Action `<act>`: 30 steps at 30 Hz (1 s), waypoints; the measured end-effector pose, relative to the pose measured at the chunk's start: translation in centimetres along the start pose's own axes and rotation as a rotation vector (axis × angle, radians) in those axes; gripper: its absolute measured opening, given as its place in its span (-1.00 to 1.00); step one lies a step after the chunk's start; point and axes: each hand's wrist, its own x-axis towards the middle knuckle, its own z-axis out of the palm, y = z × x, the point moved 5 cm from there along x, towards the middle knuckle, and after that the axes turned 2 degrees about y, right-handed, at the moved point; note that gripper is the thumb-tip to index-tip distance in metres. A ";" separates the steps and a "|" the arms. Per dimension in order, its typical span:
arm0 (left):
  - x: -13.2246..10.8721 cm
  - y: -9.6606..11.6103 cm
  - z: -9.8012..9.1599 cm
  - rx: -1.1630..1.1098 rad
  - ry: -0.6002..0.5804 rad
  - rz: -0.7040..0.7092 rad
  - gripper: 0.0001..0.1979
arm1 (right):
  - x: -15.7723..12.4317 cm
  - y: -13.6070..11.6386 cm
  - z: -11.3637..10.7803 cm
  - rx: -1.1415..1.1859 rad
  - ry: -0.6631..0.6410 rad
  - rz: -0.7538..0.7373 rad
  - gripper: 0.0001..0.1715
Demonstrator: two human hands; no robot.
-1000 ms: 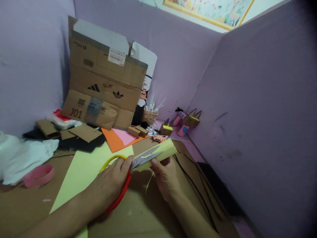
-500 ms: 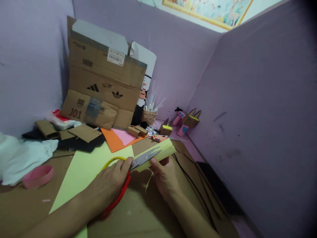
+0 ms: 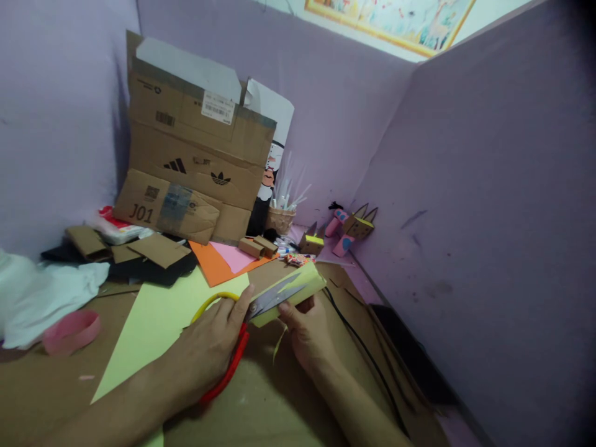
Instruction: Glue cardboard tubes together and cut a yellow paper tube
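My left hand (image 3: 216,332) is closed round the scissors (image 3: 272,298), which have one yellow and one red handle. The grey blades are parted and point to the upper right, lying along a folded piece of pale yellow paper (image 3: 313,279). That paper is gripped near its lower edge by my right hand (image 3: 310,335), thumb in front and fingers mostly hidden behind it. Below the paper hangs a thin curled yellow strip (image 3: 278,347). A large pale yellow sheet (image 3: 139,347) lies under and beside my left forearm.
Flattened cardboard boxes (image 3: 195,136) lean on the back wall. Orange paper (image 3: 212,264), small cardboard tubes (image 3: 251,247) and cardboard animal figures (image 3: 358,226) stand or lie behind my hands. A pink ring (image 3: 72,332) is at left. A black cable (image 3: 367,354) runs along the right.
The yellow paper and my right hand have shifted slightly left and down. The red handle has swung a little outward to the right. Both hands keep their hold.
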 end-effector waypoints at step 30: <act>0.1 -0.6 0.5 0.001 -0.055 -0.002 -0.41 | -0.5 -0.5 0.2 -0.113 -0.069 -0.041 -0.60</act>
